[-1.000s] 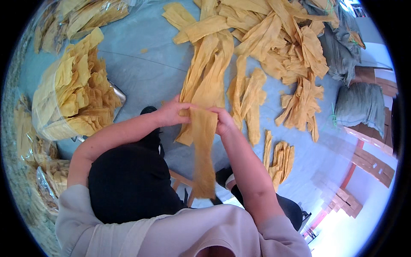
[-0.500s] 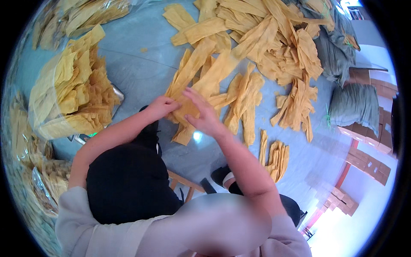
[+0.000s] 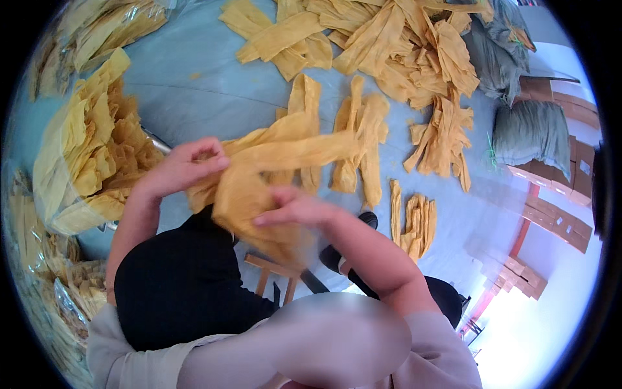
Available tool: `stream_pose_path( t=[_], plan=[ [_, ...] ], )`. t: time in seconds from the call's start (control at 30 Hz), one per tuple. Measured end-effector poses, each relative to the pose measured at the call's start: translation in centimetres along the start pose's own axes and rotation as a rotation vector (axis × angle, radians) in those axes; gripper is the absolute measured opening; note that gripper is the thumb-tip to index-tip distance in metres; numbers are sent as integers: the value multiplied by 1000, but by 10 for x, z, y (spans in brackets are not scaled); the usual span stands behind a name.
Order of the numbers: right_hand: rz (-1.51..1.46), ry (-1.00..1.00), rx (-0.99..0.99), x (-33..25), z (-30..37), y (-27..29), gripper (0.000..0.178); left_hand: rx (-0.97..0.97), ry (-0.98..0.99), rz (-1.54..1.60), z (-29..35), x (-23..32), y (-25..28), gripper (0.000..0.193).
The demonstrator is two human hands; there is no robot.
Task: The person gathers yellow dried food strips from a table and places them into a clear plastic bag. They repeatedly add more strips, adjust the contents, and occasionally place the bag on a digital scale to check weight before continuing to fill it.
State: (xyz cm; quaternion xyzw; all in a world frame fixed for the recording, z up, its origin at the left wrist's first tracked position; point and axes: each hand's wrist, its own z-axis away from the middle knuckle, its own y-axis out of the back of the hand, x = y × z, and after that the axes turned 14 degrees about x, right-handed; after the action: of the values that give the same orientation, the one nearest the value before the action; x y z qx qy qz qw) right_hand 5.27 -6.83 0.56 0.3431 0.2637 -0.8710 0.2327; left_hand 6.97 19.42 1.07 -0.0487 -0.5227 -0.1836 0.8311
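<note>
A long, wrinkled yellow sheet that looks like dried tofu skin hangs between my hands above my knees, bent over on itself. My left hand is closed on its left end, thumb against curled fingers. Lower and to the right, my right hand grips the folded-down part, thumb on the near face; some of its fingers are hidden by the sheet. That lower flap is smeared by motion. Just beyond, several similar strips lie on the floor.
A large heap of yellow sheets covers the far floor. To my left stands a clear bag packed with sheets. A short bundle lies right of my foot. Grey-green sacks and cardboard boxes line the right side.
Both hands have come nearer to me, the left one also moving leftward. The sheet has been lifted off the floor and bent over; the right hand, earlier spread, now grips it.
</note>
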Motion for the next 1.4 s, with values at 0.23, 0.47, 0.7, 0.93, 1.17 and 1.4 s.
stream_pose_path(
  t=[0.23,0.47,0.7,0.93,1.17,1.4],
  plan=[
    [-164,102,949,14,57,164,32,-642,-54,-342,-38,-26,-30,38],
    [-120,93,751,14,15,104,37,194,-242,-128,-69,-55,-70,55],
    [211,369,842,51,-40,24,57,322,371,465,-50,-46,-51,47],
    [800,-179,763,193,-1,23,74,768,266,723,-43,-58,-39,41],
    [280,297,1137,117,103,185,47,675,301,792,-37,-62,-39,41],
    [1024,-311,1480,175,285,299,53,601,338,777,-43,-63,-54,41]
  ],
)
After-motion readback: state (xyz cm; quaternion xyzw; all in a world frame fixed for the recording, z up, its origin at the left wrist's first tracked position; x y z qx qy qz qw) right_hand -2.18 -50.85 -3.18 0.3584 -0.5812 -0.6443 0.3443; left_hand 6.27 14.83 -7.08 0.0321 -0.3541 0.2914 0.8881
